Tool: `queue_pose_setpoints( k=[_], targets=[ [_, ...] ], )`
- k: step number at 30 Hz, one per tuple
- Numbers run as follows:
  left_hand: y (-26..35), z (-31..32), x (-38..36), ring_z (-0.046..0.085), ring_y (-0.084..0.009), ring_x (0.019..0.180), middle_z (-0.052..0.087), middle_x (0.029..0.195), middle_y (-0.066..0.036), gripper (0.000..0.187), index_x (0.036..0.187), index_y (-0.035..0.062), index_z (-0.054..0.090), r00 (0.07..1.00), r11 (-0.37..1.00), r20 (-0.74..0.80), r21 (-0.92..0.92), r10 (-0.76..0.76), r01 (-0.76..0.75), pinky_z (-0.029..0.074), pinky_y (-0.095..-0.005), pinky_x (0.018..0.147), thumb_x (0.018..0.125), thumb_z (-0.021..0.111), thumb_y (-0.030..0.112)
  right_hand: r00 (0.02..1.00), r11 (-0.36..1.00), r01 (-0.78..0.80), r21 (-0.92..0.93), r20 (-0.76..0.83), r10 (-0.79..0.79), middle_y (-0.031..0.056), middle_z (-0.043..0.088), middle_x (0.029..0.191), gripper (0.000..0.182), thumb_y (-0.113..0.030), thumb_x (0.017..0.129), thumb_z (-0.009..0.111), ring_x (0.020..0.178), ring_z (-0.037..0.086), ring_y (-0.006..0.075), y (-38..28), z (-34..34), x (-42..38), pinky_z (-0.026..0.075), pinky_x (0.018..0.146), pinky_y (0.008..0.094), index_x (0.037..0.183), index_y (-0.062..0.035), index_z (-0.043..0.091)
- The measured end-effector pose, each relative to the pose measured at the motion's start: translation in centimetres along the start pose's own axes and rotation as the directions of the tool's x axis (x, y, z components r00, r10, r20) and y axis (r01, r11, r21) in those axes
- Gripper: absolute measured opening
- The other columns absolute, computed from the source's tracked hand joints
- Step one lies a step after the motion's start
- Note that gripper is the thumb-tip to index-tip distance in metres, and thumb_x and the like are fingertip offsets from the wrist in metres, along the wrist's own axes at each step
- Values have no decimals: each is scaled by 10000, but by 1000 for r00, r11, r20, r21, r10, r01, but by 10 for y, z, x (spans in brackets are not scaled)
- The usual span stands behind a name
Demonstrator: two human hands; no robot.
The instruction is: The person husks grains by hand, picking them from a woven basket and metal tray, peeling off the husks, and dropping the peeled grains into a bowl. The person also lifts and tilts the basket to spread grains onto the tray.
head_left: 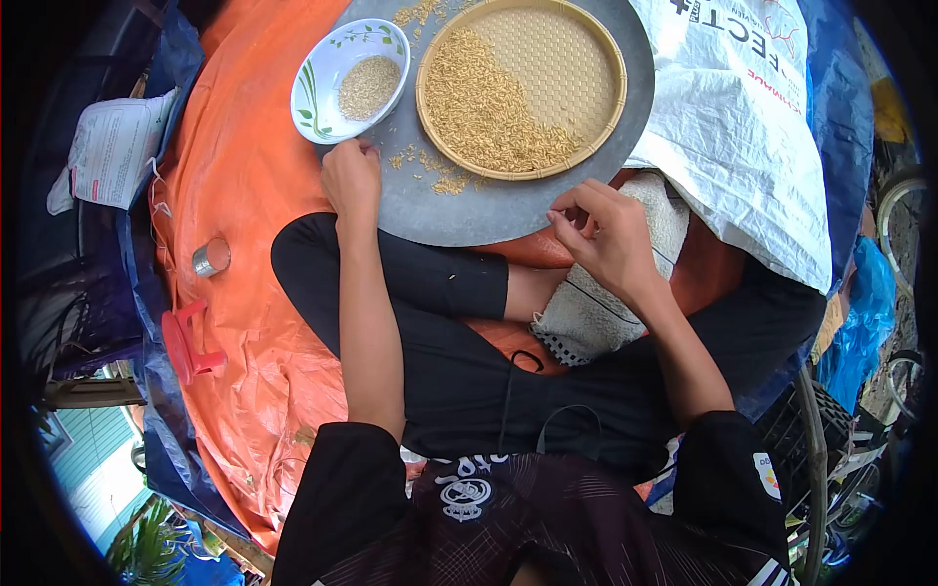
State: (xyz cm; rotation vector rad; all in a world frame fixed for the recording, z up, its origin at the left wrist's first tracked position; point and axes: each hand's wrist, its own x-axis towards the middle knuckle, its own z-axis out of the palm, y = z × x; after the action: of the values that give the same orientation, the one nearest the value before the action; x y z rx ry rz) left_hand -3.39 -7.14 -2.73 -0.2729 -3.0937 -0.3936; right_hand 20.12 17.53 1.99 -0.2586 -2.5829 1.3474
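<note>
Head camera view: the left hand (352, 181) is at the near edge of a round grey tray (459, 220), fingers bent close together just below the rim of a white bowl (327, 83) with green leaf patterns; whether they touch the bowl or pinch anything, I cannot tell. The right hand (608, 230) is beside the tray's edge on the right, fingers curled and the thumb tip near the forefinger; whether a grain is between them cannot be made out. On the tray, right of the bowl, sits a round woven basket (567, 59), with golden grain (489, 112) spread over its left and near side. Paler grain (369, 88) lies in the bowl, and loose grains (449, 183) are scattered on the tray near the basket. A printed white sack (733, 127) is at the right, and orange sheeting (254, 342) lies beneath.
</note>
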Motion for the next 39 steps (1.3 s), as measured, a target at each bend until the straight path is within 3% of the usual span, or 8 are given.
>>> queue_pose_setpoints(
  k=[5, 14, 23, 26, 29, 31, 34, 39],
  targets=[
    [2, 12, 4, 742, -376, 902, 776, 901, -171, 171, 930, 60, 813, 994, 987, -38, -125, -103, 98, 557, -479, 805, 863, 773, 212, 999, 998, 48, -35, 7, -48, 97, 671, 804, 75, -67, 850, 764, 683, 683, 228, -1, 2, -4, 533, 610, 344, 879, -29, 706],
    [2, 23, 9, 742, -376, 898, 777, 910, -154, 132, 943, 127, 818, 993, 993, -32, -36, -111, 110, 567, -480, 797, 875, 756, 221, 996, 991, 67, -117, 65, -59, 96, 665, 811, 100, -126, 854, 757, 703, 692, 278, -4, 5, -8, 548, 633, 390, 884, -42, 710],
    [8, 24, 5, 712, -460, 966, 744, 992, -257, 259, 962, 5, 782, 998, 998, 61, 56, -9, 6, 561, -518, 856, 950, 603, 191, 992, 989, 65, -132, 114, -50, 101, 674, 833, 109, -139, 858, 744, 732, 695, 293, -3, 7, -8, 548, 655, 409, 905, -47, 712],
    [11, 16, -8, 705, -457, 932, 737, 996, -247, 244, 988, -2, 760, 994, 992, 84, 94, 72, -80, 550, -531, 826, 953, 620, 195, 994, 989, 56, -138, 99, -42, 101, 674, 836, 107, -141, 858, 744, 735, 695, 294, -1, 3, -8, 546, 656, 412, 903, -49, 711],
    [15, 12, -18, 710, -382, 835, 723, 953, -194, 204, 1035, 8, 730, 984, 969, -1, -174, 177, -174, 548, -492, 750, 967, 642, 179, 996, 988, 38, -151, 91, -25, 100, 672, 834, 106, -141, 859, 745, 736, 695, 294, -1, 3, -7, 545, 656, 413, 897, -49, 709],
    [32, -6, -11, 683, -256, 752, 695, 897, -121, 179, 1072, 20, 707, 953, 883, -259, -395, 160, -255, 536, -404, 679, 970, 677, 164, 996, 986, 39, -162, 89, -24, 100, 670, 830, 105, -142, 860, 746, 732, 695, 292, 1, 2, -7, 544, 654, 414, 895, -50, 709],
    [37, -18, 15, 655, -169, 703, 679, 868, -85, 150, 1033, 17, 714, 839, 910, -539, -308, 74, -279, 519, -334, 644, 971, 690, 152, 996, 986, 52, -156, 83, -40, 99, 667, 821, 104, -144, 865, 745, 717, 692, 289, 0, 4, -6, 543, 645, 414, 893, -51, 709],
    [54, -6, -4, 643, -161, 646, 688, 882, -71, 131, 1001, 28, 724, 912, 861, -367, -389, 181, -327, 514, -334, 623, 959, 704, 151, 997, 994, 28, -109, 71, -20, 113, 660, 791, 111, -150, 873, 718, 721, 680, 342, 2, 6, -5, 533, 653, 453, 872, -42, 694]
  ],
)
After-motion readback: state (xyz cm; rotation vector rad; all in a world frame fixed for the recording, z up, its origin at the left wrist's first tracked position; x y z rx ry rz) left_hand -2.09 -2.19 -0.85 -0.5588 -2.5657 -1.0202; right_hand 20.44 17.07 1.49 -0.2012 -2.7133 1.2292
